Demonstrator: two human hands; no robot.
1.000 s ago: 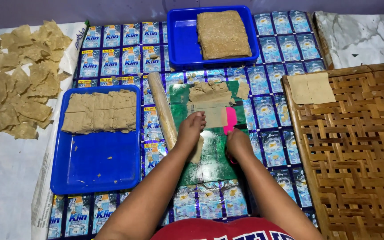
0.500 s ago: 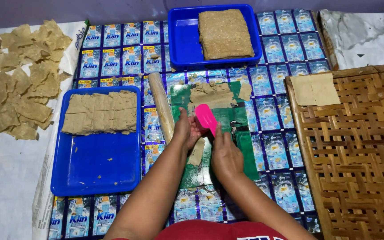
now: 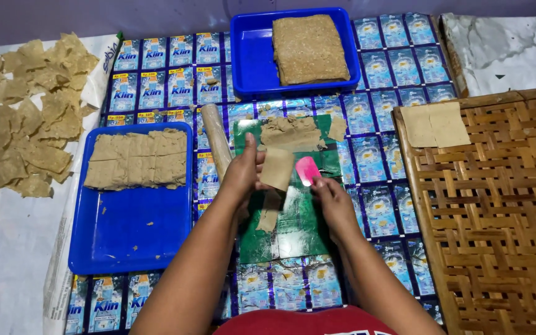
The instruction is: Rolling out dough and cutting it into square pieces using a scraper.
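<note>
My left hand (image 3: 241,174) holds a thin tan square of dough (image 3: 277,167) lifted off the green cutting sheet (image 3: 293,229). My right hand (image 3: 330,198) grips a pink scraper (image 3: 307,170) just right of that square. More rolled dough (image 3: 293,131) lies at the sheet's far end, and a narrow strip (image 3: 270,214) lies below my left hand. A wooden rolling pin (image 3: 215,139) rests left of the sheet.
A blue tray (image 3: 128,236) at left carries cut dough squares (image 3: 138,160). Another blue tray (image 3: 252,59) at the back holds a thick dough slab (image 3: 309,48). A woven bamboo rack (image 3: 497,217) at right bears two squares (image 3: 434,124). Dried pieces (image 3: 26,124) cover white paper at far left.
My left hand has lifted a dough square off the sheet. My right hand, which pressed the scraper down on the dough, has raised it and drawn back beside the square.
</note>
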